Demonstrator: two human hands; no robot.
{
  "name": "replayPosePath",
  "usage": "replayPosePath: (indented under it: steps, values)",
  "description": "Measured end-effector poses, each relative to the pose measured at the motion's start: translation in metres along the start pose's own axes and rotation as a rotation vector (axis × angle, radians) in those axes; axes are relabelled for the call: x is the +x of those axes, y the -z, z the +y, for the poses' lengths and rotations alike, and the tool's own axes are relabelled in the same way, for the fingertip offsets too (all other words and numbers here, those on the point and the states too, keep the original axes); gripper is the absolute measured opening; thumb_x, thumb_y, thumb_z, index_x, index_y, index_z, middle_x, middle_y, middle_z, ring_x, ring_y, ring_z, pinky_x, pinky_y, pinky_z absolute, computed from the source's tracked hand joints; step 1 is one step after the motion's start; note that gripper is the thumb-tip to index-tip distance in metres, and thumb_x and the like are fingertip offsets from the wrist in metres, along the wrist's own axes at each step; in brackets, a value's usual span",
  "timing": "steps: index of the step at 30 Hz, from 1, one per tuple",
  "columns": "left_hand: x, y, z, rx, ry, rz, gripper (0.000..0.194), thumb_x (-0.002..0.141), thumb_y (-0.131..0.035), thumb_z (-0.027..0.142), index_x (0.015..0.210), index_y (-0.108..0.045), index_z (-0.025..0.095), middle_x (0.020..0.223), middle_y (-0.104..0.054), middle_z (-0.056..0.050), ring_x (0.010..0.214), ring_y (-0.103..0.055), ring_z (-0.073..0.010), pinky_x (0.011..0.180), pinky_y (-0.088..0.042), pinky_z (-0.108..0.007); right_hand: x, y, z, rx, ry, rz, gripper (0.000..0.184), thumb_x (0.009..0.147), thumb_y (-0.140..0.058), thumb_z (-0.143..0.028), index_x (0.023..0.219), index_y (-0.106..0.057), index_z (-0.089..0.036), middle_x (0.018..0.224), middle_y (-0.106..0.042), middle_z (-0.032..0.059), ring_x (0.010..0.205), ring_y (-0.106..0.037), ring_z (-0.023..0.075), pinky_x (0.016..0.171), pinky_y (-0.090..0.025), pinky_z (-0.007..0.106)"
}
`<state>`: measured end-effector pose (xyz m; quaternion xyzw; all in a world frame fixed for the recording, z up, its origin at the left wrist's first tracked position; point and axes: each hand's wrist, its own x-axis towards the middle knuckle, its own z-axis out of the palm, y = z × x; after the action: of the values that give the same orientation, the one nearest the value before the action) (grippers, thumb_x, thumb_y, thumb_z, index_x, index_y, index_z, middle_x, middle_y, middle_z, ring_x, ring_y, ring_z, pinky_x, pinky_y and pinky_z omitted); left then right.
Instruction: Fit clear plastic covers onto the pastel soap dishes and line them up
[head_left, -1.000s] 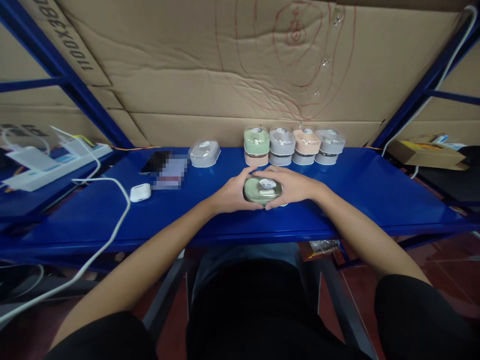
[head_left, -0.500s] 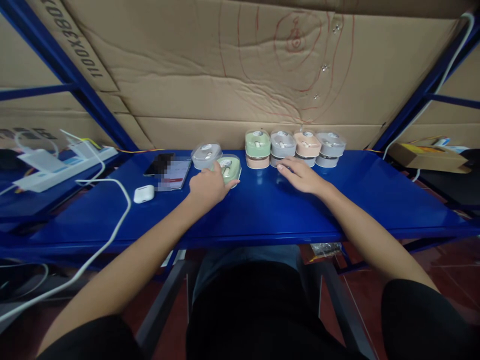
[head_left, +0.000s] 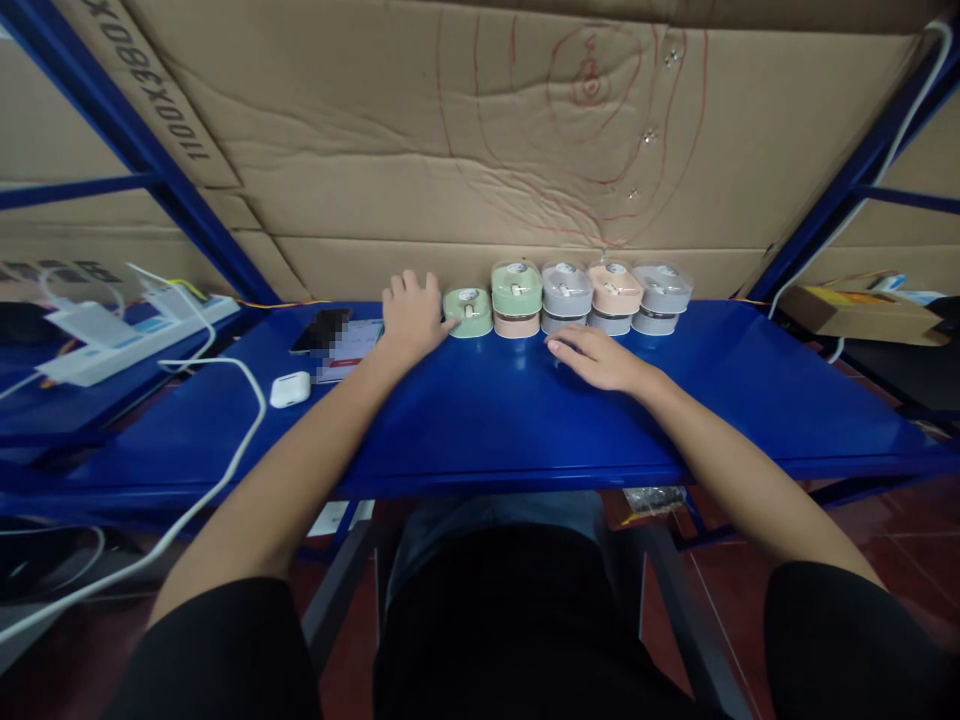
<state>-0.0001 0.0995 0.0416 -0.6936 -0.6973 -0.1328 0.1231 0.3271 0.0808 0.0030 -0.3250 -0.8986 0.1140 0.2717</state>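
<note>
A pale green earbud case (head_left: 467,311) stands on the blue shelf (head_left: 487,420), at the left end of a back row of similar cases: a green one stacked on a pink one (head_left: 515,297), a grey stack (head_left: 566,293), an orange-topped stack (head_left: 615,291) and another grey stack (head_left: 661,290). My left hand (head_left: 410,314) lies just left of the pale green case with fingers stretched out and thumb touching it. It covers the spot where a grey case stood, and that case is hidden. My right hand (head_left: 596,358) rests flat and open on the shelf before the row.
A dark phone (head_left: 322,327) and a card lie left of my left hand. A white earbud case (head_left: 289,388) and a white cable (head_left: 225,470) sit further left, with a power strip (head_left: 112,335) beyond. Cardboard (head_left: 480,150) backs the shelf; a cardboard box (head_left: 851,305) lies at right.
Both hands let go of the pale green case. My left hand carried it from the shelf's front to the row's left end, then moved over the grey case. My right hand settled flat.
</note>
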Motion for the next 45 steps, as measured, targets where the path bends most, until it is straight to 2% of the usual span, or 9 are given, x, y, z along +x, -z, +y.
replayPosePath:
  steps: [5,11,18,21,23,28,35,41,45]
  values:
    - [0.007,-0.01,-0.02,-0.009,0.089,-0.166,0.097,0.098,-0.07,0.074,0.169,-0.047,0.013,0.167,-0.046,-0.04,0.151,-0.049,-0.0608,0.12,-0.043,-0.072,0.0,0.0,-0.003,0.019,-0.005,-0.025,0.069,0.116,-0.037,-0.074,0.121,-0.08,-0.02,0.115,-0.08,0.014,0.109,-0.075,0.0303,0.105,-0.059,0.052]
    - [-0.01,-0.006,-0.018,0.006,0.107,-0.168,0.065,0.111,-0.056,0.048,0.169,-0.051,0.02,0.166,-0.048,-0.035,0.149,-0.052,-0.0578,0.112,-0.051,-0.07,-0.002,0.001,-0.004,0.025,0.0,-0.043,0.067,0.117,-0.038,-0.073,0.117,-0.079,-0.02,0.108,-0.081,0.0123,0.102,-0.075,0.0285,0.101,-0.06,0.051]
    - [-0.1,0.018,-0.006,0.065,0.065,-0.075,0.054,0.106,-0.061,0.039,0.154,-0.059,0.016,0.15,-0.058,-0.033,0.137,-0.058,-0.0583,0.098,-0.06,-0.067,-0.001,0.0,-0.012,0.02,-0.017,-0.016,0.064,0.114,-0.047,-0.072,0.124,-0.08,-0.019,0.115,-0.081,0.0152,0.103,-0.075,0.0305,0.097,-0.062,0.052]
    - [-0.136,0.026,-0.002,-0.058,-0.125,-0.086,0.065,0.093,-0.073,0.031,0.154,-0.057,0.014,0.154,-0.057,-0.029,0.14,-0.058,-0.054,0.109,-0.057,-0.067,-0.001,-0.003,-0.025,0.055,0.013,0.05,0.07,0.103,-0.065,-0.078,0.142,-0.074,-0.021,0.137,-0.075,0.0178,0.12,-0.074,0.0348,0.109,-0.061,0.059]
    - [-0.149,0.025,0.004,-0.244,-0.298,-0.106,0.072,0.089,-0.076,0.032,0.157,-0.054,0.018,0.162,-0.051,-0.025,0.145,-0.057,-0.0497,0.118,-0.055,-0.065,-0.002,-0.006,-0.035,0.09,0.085,0.062,0.091,0.09,-0.08,-0.082,0.16,-0.063,-0.026,0.159,-0.064,0.0188,0.143,-0.065,0.0404,0.122,-0.053,0.065]
    - [-0.136,0.003,0.035,-0.744,-0.466,-0.172,0.094,0.083,-0.088,0.048,0.164,-0.044,0.023,0.166,-0.05,-0.022,0.154,-0.054,-0.0455,0.13,-0.047,-0.064,-0.006,-0.015,-0.047,0.105,0.156,-0.106,0.121,0.077,-0.095,-0.078,0.176,-0.044,-0.032,0.175,-0.052,0.0173,0.161,-0.052,0.0435,0.132,-0.045,0.066]
    - [-0.092,-0.024,0.047,-0.962,-0.503,-0.215,0.118,0.072,-0.101,0.049,0.17,-0.04,0.021,0.167,-0.055,-0.023,0.154,-0.055,-0.0472,0.132,-0.043,-0.067,-0.006,0.004,-0.026,0.047,0.029,-0.023,0.098,0.087,-0.087,-0.074,0.166,-0.058,-0.024,0.152,-0.073,0.0187,0.133,-0.073,0.0415,0.114,-0.06,0.063]
    - [-0.092,-0.02,0.039,-0.795,-0.595,-0.277,0.057,0.096,-0.08,0.057,0.144,-0.077,0.027,0.158,-0.056,-0.014,0.154,-0.053,-0.0418,0.135,-0.041,-0.064,-0.015,0.029,0.031,-0.085,-0.22,-0.008,0.082,0.096,-0.074,-0.079,0.153,-0.07,-0.021,0.138,-0.08,0.0206,0.118,-0.078,0.0443,0.103,-0.064,0.069]
    - [-0.095,-0.021,0.039,-0.766,-0.598,-0.235,0.052,0.105,-0.07,0.055,0.148,-0.079,0.027,0.166,-0.049,-0.015,0.161,-0.045,-0.0416,0.14,-0.033,-0.063,-0.016,0.032,0.05,-0.089,-0.281,-0.097,0.078,0.094,-0.073,-0.083,0.144,-0.076,-0.023,0.134,-0.082,0.0183,0.115,-0.08,0.0442,0.102,-0.065,0.069]
